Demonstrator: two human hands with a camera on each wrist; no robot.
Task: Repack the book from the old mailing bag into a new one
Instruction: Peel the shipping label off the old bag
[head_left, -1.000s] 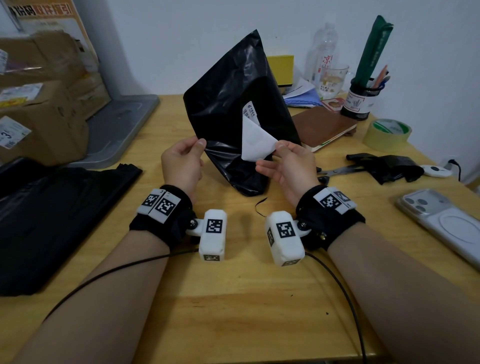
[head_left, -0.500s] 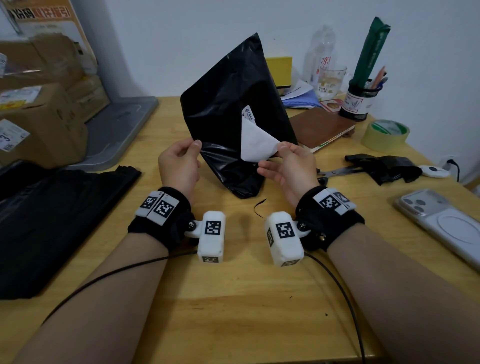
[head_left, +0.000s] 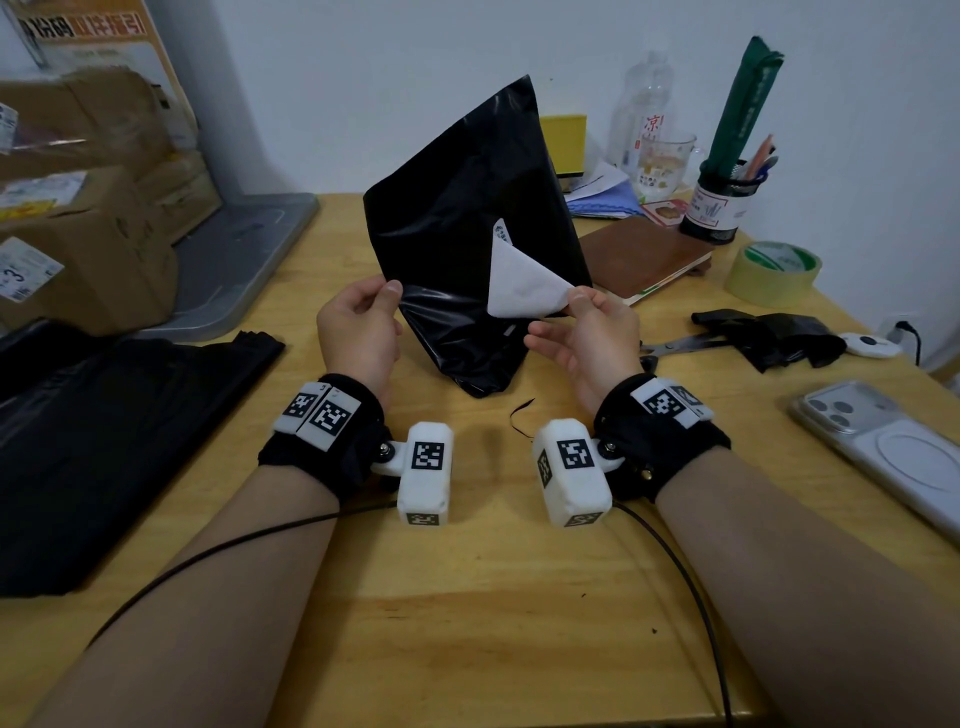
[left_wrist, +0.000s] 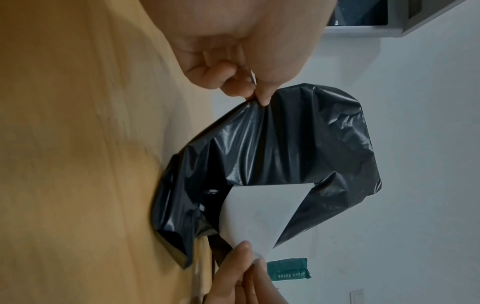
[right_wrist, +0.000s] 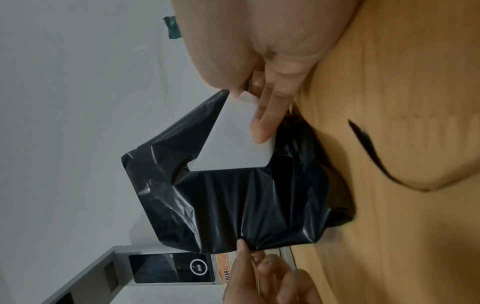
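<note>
Mailing bag (head_left: 457, 234) is propped upright on the counter (head_left: 467, 597) between our hands — left hand (head_left: 358, 332) pinching its near edge, right hand (head_left: 587, 338) pinching the half-peeled white label (head_left: 524, 291). Looks like we're mid-task: a brown book (head_left: 639, 254) lies bare just behind the bag, a crumpled black bag (head_left: 769, 332) and scissors (head_left: 680, 344) sit to the right. Probably left — slide the book in and seal.

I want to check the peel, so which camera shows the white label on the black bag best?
The left wrist view: the white label lies broad and unblocked, folded off the black bag. In the right wrist view the right hand has fingers across it. The head view shows it smaller.
</note>
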